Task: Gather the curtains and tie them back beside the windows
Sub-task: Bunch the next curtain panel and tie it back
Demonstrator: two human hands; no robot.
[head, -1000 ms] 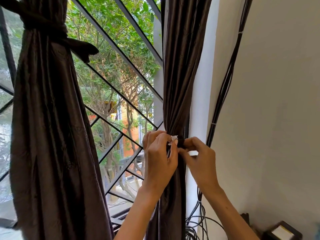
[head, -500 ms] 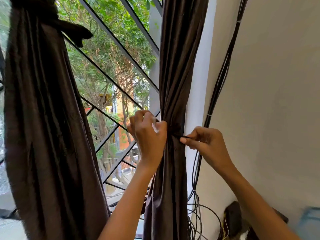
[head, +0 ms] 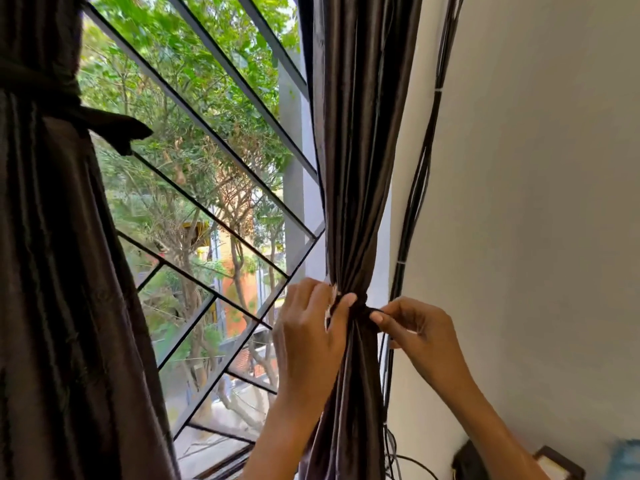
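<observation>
A dark brown curtain (head: 353, 161) hangs gathered beside the window's right edge, cinched at hand height by a dark tie-back (head: 363, 308). My left hand (head: 308, 334) grips the tie's left end against the curtain, with a bit of white showing under the thumb. My right hand (head: 419, 330) pinches the tie's right end between thumb and fingers. A second dark curtain (head: 59, 289) fills the left side, bound near the top with a knotted sash (head: 104, 124).
The window (head: 207, 209) has black diagonal bars with trees outside. A bundle of black cables (head: 415, 188) runs down the white wall (head: 536, 220) just right of the curtain and coils at the bottom. A dark framed object (head: 557, 464) sits at lower right.
Both hands have stayed on the tie at the right curtain. The right hand moved out to the side, then back closer, still holding the tie's end. The view shifted slightly.
</observation>
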